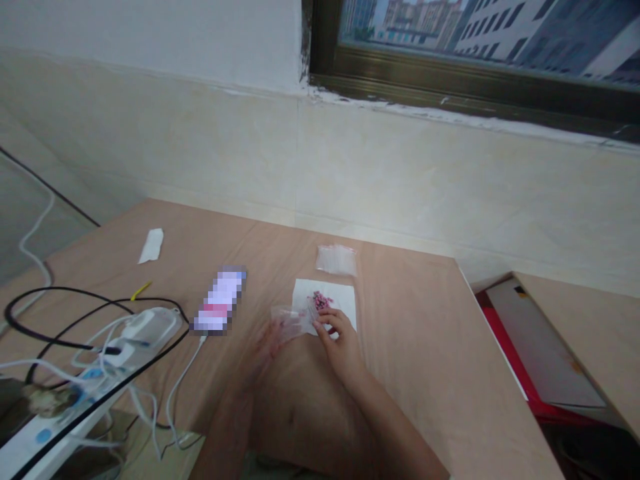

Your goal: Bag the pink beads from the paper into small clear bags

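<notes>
My right hand [341, 345] rests on the lower edge of a white paper sheet [343, 299], its thumb and fingers pinching the end of a small clear plastic bag [289, 322]. A small heap of pink beads [321, 301] lies on the paper just beyond those fingers. My left hand [263, 355] is motion-blurred at the bag's other end, so its grip is hard to make out. A stack of clear plastic bags [336, 260] lies just beyond the paper.
A pixelated flat rectangular object [219, 301] lies left of my hands on the wooden table [415, 347]. Further left are a white power strip [145, 337], tangled black and white cables, and a white paper scrap [151, 245]. A tiled wall backs the table.
</notes>
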Motion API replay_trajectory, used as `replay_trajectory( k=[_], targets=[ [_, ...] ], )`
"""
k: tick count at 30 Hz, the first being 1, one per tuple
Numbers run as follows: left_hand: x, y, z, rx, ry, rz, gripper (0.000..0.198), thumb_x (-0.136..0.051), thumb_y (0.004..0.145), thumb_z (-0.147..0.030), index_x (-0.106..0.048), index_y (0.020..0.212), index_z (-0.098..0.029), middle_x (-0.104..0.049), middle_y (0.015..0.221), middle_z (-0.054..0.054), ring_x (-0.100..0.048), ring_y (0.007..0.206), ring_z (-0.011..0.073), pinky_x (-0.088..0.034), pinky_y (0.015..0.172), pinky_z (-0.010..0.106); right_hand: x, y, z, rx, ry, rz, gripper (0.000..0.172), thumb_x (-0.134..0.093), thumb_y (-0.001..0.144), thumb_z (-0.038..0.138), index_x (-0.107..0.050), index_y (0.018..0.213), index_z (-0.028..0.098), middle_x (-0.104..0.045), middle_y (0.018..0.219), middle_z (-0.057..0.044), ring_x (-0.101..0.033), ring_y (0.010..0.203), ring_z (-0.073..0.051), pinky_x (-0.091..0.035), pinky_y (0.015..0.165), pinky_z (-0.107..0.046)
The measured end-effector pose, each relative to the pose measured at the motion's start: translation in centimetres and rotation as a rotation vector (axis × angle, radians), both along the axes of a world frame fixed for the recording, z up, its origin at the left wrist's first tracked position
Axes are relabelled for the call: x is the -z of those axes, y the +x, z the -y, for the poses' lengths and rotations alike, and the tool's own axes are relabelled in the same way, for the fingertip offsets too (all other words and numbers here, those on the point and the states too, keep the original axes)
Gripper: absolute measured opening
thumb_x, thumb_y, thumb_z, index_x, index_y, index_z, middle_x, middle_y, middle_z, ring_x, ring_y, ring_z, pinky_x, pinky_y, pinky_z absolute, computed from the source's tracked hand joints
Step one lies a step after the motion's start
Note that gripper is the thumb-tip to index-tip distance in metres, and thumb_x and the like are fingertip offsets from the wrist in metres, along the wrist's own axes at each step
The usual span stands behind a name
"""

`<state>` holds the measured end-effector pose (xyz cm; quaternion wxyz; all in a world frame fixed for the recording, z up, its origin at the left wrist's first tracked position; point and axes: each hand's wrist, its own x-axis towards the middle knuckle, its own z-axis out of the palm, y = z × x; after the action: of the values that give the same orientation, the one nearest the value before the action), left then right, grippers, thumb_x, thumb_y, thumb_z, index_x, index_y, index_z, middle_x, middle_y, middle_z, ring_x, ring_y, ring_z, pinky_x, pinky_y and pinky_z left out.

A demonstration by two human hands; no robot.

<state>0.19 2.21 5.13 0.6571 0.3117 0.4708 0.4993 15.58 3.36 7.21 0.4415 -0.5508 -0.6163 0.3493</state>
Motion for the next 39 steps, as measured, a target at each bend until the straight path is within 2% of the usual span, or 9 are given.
replay_trajectory(
  k=[4,7,10,15,20,27,32,36,39],
  targets=[
    [1.3,0.6,0.0,-0.030,-0.065,0.272,0.016,-0.051,0.075,-0.022,-0.056,0.088,-0.015,-0.066,0.081,0.005,-0.062,0.076,0.0176,-0.047,0.075,0.034,1.0,0.6,-0.3,0.002,-0.072,-0.033,0.015,-0.048,0.073,0.029,-0.057,0.074,0.017,-0.057,0.084,-0.005,-0.053,0.075,-0.015,-0.043,0.057,-0.025],
    [2.0,0.3,-0.5,-0.071,-0.063,0.377,0.016,-0.051,0.074,-0.017,-0.057,0.088,-0.013,-0.067,0.081,0.005,-0.063,0.071,0.0160,-0.048,0.072,0.031,2.8,1.8,-1.1,0.133,-0.132,0.020,0.020,-0.047,0.072,0.030,-0.054,0.083,0.015,-0.057,0.080,-0.006,-0.052,0.066,-0.015,-0.042,0.057,-0.027],
    [2.6,0.0,-0.9,-0.097,-0.056,0.451,0.020,-0.050,0.075,-0.016,-0.055,0.094,-0.014,-0.067,0.084,0.005,-0.062,0.075,0.0165,-0.047,0.073,0.031,4.8,3.1,-2.0,0.242,-0.121,0.178,0.023,-0.051,0.068,0.027,-0.053,0.085,0.012,-0.056,0.082,-0.008,-0.051,0.069,-0.017,-0.041,0.060,-0.030],
    [3.2,0.0,-0.9,-0.113,-0.116,0.523,0.022,-0.048,0.075,-0.019,-0.054,0.096,-0.014,-0.067,0.081,0.005,-0.063,0.072,0.0170,-0.046,0.074,0.032,6.6,3.7,-2.8,0.171,-0.102,0.311,0.018,-0.050,0.068,0.023,-0.054,0.083,0.014,-0.054,0.081,-0.008,-0.050,0.074,-0.019,-0.041,0.065,-0.031],
    [3.2,0.1,-0.9,-0.111,-0.117,0.534,0.022,-0.047,0.077,-0.023,-0.055,0.095,-0.015,-0.066,0.083,0.005,-0.062,0.073,0.0175,-0.045,0.074,0.034,6.6,3.3,-2.8,0.138,-0.073,0.320,0.012,-0.051,0.068,0.024,-0.055,0.074,0.015,-0.052,0.077,-0.006,-0.051,0.074,-0.018,-0.041,0.069,-0.031],
    [3.3,0.0,-0.9,-0.143,-0.093,0.502,0.018,-0.047,0.076,-0.025,-0.058,0.085,-0.014,-0.065,0.080,0.004,-0.061,0.075,0.0175,-0.047,0.072,0.034,6.2,3.8,-2.3,0.152,-0.095,0.292,0.012,-0.049,0.068,0.022,-0.057,0.074,0.015,-0.053,0.076,-0.007,-0.051,0.067,-0.017,-0.042,0.060,-0.030],
    [3.0,0.2,-1.1,-0.138,-0.117,0.482,0.021,-0.045,0.077,-0.029,-0.058,0.085,-0.015,-0.063,0.072,0.003,-0.060,0.072,0.0158,-0.048,0.069,0.032,5.9,3.9,-2.1,0.150,-0.114,0.259,0.013,-0.047,0.067,0.018,-0.058,0.071,0.015,-0.053,0.074,-0.006,-0.051,0.065,-0.016,-0.042,0.059,-0.028],
    [2.9,0.4,-1.1,-0.124,-0.118,0.463,0.024,-0.043,0.078,-0.032,-0.058,0.083,-0.014,-0.058,0.064,0.000,-0.060,0.071,0.0148,-0.048,0.070,0.032,5.6,4.0,-2.1,0.165,-0.119,0.224,0.013,-0.048,0.068,0.023,-0.058,0.069,0.015,-0.054,0.071,-0.005,-0.049,0.060,-0.014,-0.041,0.057,-0.028],
    [3.0,0.4,-1.0,-0.084,-0.098,0.433,0.025,-0.045,0.078,-0.034,-0.057,0.084,-0.014,-0.059,0.063,0.000,-0.060,0.069,0.0147,-0.047,0.071,0.032,4.6,3.9,-2.0,0.185,-0.106,0.167,0.017,-0.049,0.069,0.029,-0.059,0.071,0.015,-0.057,0.072,-0.005,-0.048,0.059,-0.014,-0.040,0.056,-0.027]
  ],
)
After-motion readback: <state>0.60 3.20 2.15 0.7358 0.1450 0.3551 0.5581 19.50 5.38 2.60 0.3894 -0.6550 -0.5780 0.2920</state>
